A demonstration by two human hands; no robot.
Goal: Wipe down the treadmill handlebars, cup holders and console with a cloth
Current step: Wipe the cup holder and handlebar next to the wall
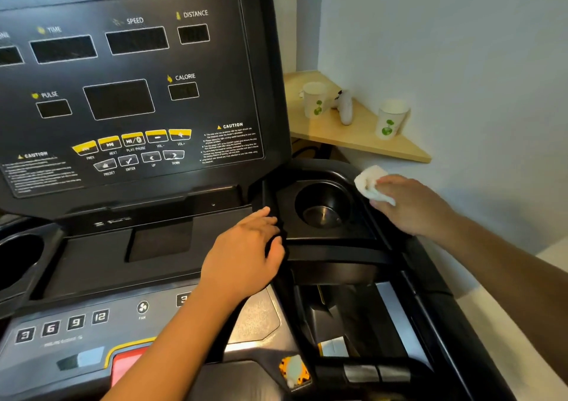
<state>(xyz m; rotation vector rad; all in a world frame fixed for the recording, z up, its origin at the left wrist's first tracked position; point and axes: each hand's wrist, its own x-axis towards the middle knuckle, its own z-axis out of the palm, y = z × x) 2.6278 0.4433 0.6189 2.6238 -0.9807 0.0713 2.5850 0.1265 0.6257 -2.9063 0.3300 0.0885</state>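
Left forearm is coming in nearest, crossing the button panel point(61, 327). Counts: 2 hands, 1 cloth, 2 cup holders, 1 console, 2 paper cups.

Left cup holder point(18, 259) is sitting half out of frame. Console point(123, 93) is standing dark and tilted back. Left hand point(242, 256) is resting on the ridge just beside the right cup holder point(322, 207), grip relaxed and holding nothing. Cloth point(370, 182), white and folded, is sitting on the holder's right rim, with the right hand point(412, 207) grip clamping it.

Behind, a wooden corner shelf point(353, 136) is carrying both paper cups point(313, 104), with a white gadget point(344, 107) lying between them. A pale wall point(461, 62) is running along the right.
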